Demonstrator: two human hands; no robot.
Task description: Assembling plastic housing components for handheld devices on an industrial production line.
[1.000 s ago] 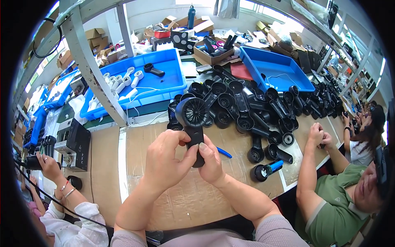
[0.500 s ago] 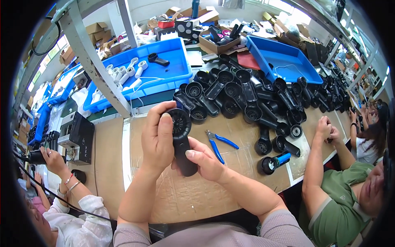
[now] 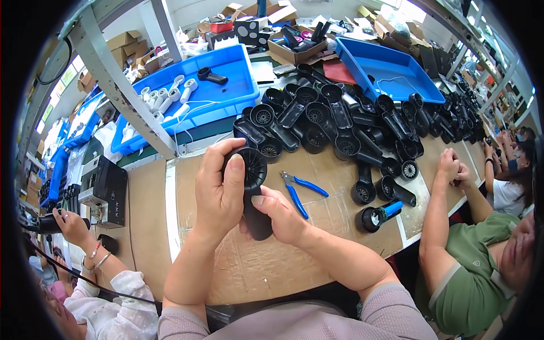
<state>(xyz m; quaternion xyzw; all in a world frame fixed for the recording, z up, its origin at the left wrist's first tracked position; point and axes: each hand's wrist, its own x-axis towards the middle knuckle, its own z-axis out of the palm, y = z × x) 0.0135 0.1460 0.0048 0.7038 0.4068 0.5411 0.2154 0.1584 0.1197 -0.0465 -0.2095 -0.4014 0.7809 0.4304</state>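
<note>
- Your left grip (image 3: 221,184) grasps the black fan housing (image 3: 254,184) at its far end.
- Your right grip (image 3: 277,215) grasps its near end.
- Blue-handled pliers (image 3: 309,186) lie right, on the desk (image 3: 340,215).

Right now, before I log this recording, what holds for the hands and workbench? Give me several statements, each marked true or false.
1. The left hand grips the round vaned head of a black plastic piece. True.
2. The right hand holds the blue-handled metal cutters. False: it holds that piece's handle; the cutters lie on the brown tabletop.
3. White round-headed plastic parts lie in the large blue plastic tray left of centre. True.
4. The large blue plastic tray right of centre is filled with white parts. False: a thin white cable lies in it.
</note>
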